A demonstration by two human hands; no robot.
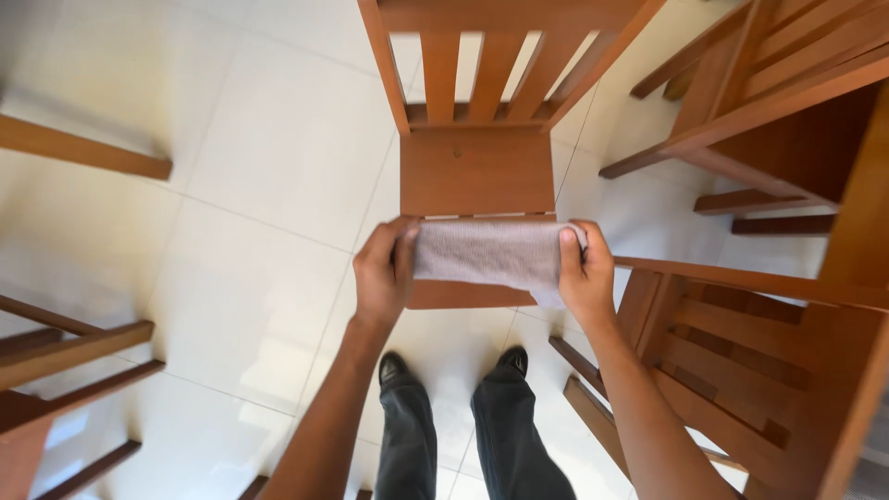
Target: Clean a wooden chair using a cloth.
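Holding a grey cloth (491,253) stretched between my left hand (382,271) and right hand (587,275), fingers pinching its ends, above the wooden chair (474,167) seat, not yet laid down

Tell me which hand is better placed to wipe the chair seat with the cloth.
Probably the left hand. It grips the grey cloth over the chair seat; the right hand holds the other end at the seat's edge, close to the neighbouring chair. It is a close call.

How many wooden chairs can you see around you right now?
5, possibly more out of frame: one chair straight ahead behind the grey cloth, one top right, one lower right, and parts of two at left.
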